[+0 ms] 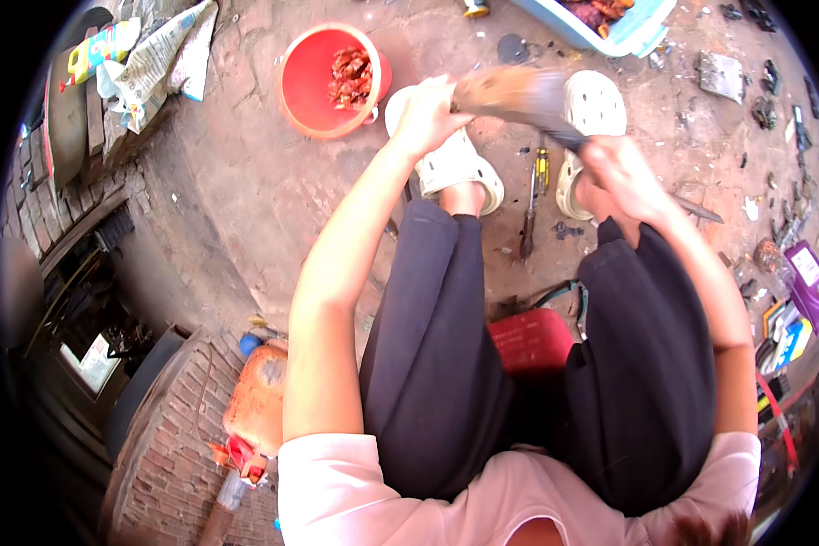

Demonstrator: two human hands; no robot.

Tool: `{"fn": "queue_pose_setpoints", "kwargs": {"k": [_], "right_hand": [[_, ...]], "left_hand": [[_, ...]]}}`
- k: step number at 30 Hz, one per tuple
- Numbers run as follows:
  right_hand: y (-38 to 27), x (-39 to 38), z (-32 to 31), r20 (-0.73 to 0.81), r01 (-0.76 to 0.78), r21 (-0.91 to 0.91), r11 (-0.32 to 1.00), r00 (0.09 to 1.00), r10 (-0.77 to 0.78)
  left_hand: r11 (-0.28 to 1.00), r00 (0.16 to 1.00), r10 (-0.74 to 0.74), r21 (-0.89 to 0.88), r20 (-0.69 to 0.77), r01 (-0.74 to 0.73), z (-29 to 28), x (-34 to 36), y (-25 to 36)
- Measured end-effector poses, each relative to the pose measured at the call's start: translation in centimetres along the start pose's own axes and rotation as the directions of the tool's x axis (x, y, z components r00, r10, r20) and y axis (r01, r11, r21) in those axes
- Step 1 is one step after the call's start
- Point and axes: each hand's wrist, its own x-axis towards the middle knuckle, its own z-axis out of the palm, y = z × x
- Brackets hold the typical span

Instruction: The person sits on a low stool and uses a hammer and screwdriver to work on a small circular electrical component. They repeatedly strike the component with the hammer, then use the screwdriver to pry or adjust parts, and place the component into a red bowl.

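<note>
My left hand (426,116) is closed round the left end of a blurred brown, blocky piece (500,93) held above my shoes. My right hand (621,173), smeared by motion, is wrapped round a long dark tool (569,137). The tool's front part meets the brown piece's right side, and a thin dark end sticks out behind the hand. Blur hides its exact kind. Below, between my feet, a yellow-and-black handled screwdriver (542,171) lies beside a thin dark-ended tool (527,227).
A red bucket (291,86) with reddish-brown pieces stands left of my feet. A light blue tub (630,41) with similar pieces is at the far right. A red object (532,341) lies between my legs. Scattered debris and a purple packet (811,287) lie on the right.
</note>
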Motion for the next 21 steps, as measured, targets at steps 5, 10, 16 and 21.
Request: {"fn": "queue_pose_setpoints", "kwargs": {"k": [5, 10, 16, 21], "right_hand": [[4.3, 1.6, 1.3, -0.078, 0.054, -0.283, 0.957, 0.994, -0.08], [-1.0, -1.7, -1.3, -0.116, 0.174, -0.094, 0.98, 0.976, -0.185], [0.1, -2.0, -1.2, -0.343, 0.01, -0.029, 1.0, 0.939, -0.019], [1.4, -2.0, -0.2, -0.322, -0.087, 0.084, 0.993, 0.94, 0.11]], "left_hand": [[0.89, 0.966, 0.019, 0.435, 0.259, -0.134, -1.1, -0.9, 1.8], [0.99, 0.998, -0.047, 0.135, 0.036, 0.042, -1.7, 0.0, 1.6], [0.967, 0.967, -0.242, -0.065, 0.077, 0.247, -1.7, 1.1, 0.5], [0.948, 0.952, -0.283, -0.115, 0.121, 0.296, -2.4, 1.2, 1.6]]}}
